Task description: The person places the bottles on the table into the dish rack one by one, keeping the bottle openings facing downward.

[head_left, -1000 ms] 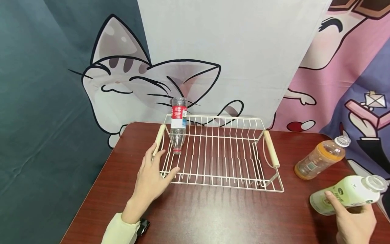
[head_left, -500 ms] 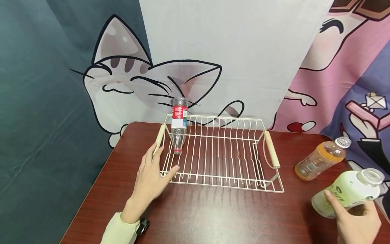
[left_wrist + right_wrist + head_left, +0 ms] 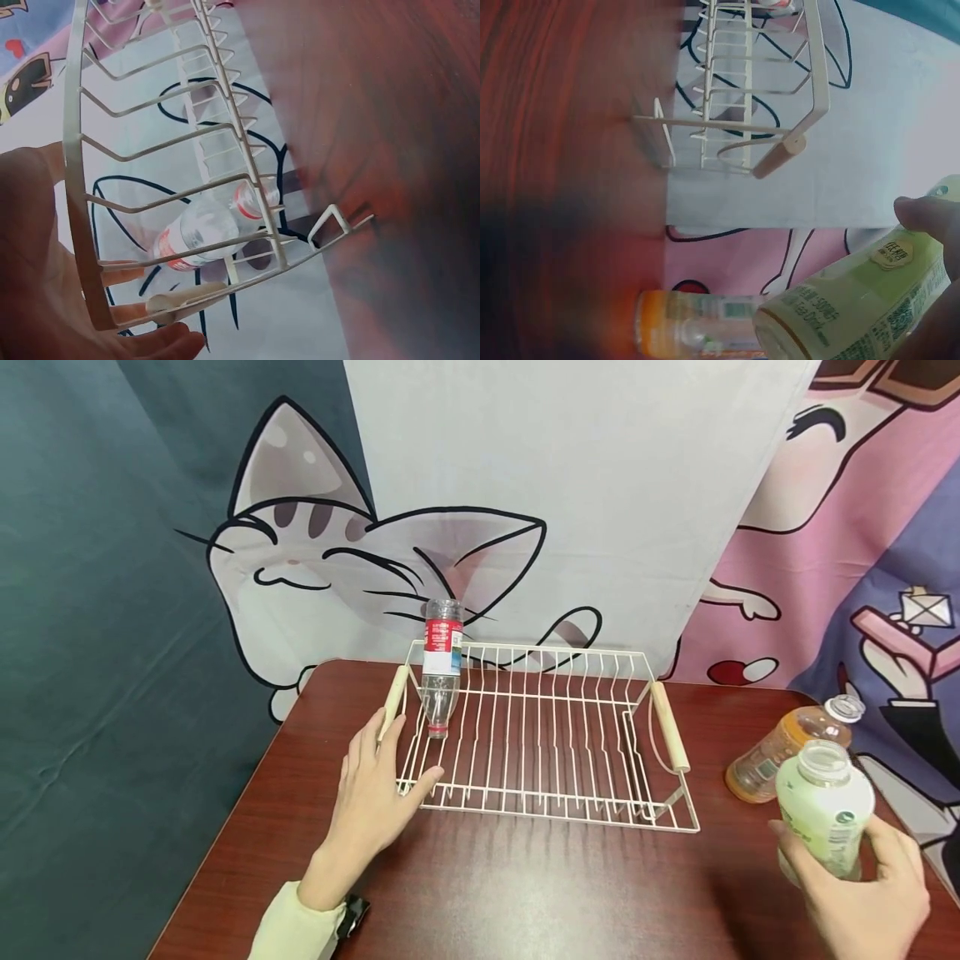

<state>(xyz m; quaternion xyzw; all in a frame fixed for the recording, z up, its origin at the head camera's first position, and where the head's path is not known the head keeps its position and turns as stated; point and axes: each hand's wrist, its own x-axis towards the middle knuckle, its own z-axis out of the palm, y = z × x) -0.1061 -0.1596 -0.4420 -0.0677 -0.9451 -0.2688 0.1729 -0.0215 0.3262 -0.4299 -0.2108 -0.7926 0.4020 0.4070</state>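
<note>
My left hand (image 3: 371,797) lies at the left end of a cream wire dish rack (image 3: 551,797), fingers touching its wooden handle (image 3: 395,697) and thumb spread toward the front rail. Inside the rack's left end, a clear plastic bottle (image 3: 442,652) with a red and white label stands neck down. My right hand (image 3: 862,881) grips a pale green drink bottle (image 3: 825,806) round its body, mouth up and tilted toward me. In the right wrist view this bottle (image 3: 862,300) shows its base and printed label. An orange-labelled bottle (image 3: 757,768) stands just behind it, partly covered.
The dark red wooden table (image 3: 540,893) carries everything. A printed cloth backdrop (image 3: 600,485) hangs close behind the rack and on both sides. The rack's right wooden handle (image 3: 669,727) rises between the wire slots and the orange-labelled bottle.
My right hand has brought the green bottle leftward and turned its mouth up and toward me, so it now overlaps the orange-labelled bottle. My left hand and the rack have stayed put.
</note>
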